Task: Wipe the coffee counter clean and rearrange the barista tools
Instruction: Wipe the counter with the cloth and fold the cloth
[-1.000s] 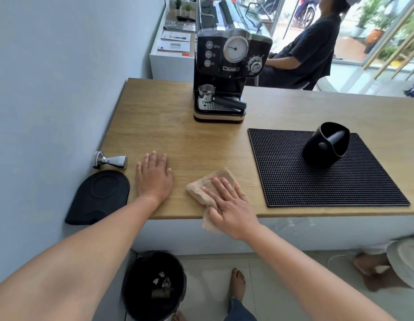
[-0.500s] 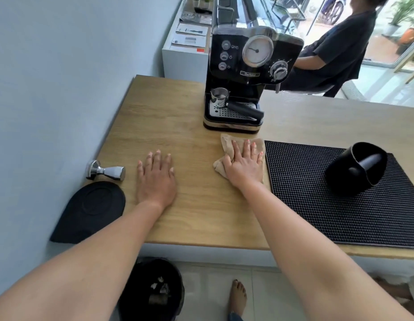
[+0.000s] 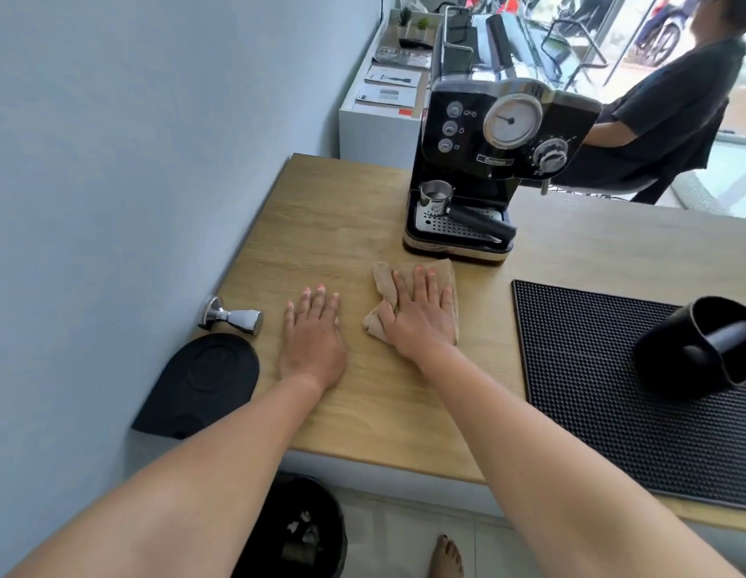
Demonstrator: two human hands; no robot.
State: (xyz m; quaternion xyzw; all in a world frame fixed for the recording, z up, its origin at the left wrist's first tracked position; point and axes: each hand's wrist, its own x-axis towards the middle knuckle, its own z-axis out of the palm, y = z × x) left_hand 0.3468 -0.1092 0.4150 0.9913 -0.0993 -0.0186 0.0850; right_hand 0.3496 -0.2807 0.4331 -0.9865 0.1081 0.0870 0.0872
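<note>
My right hand [image 3: 419, 312] lies flat with spread fingers on a beige cloth [image 3: 386, 279], pressing it onto the wooden counter [image 3: 346, 227] just in front of the black espresso machine [image 3: 484, 160]. My left hand [image 3: 313, 340] rests palm down on the bare wood beside it, holding nothing. A chrome tamper [image 3: 231, 317] lies on its side by the wall. A black tamping mat [image 3: 200, 381] sits at the counter's front left corner, overhanging the edge. On the black bar mat [image 3: 605, 415] to the right a black knock box [image 3: 696, 350] lies tipped over.
A portafilter [image 3: 463, 208] lies on the machine's drip tray. The grey wall [image 3: 112, 202] bounds the counter on the left. A black bin [image 3: 296, 531] stands on the floor below. A seated person [image 3: 663, 118] is behind the counter, beyond a white cabinet [image 3: 375, 123].
My right hand slid the cloth from the counter's front edge up to the machine's base, then a little to the left. My left hand stayed flat in place.
</note>
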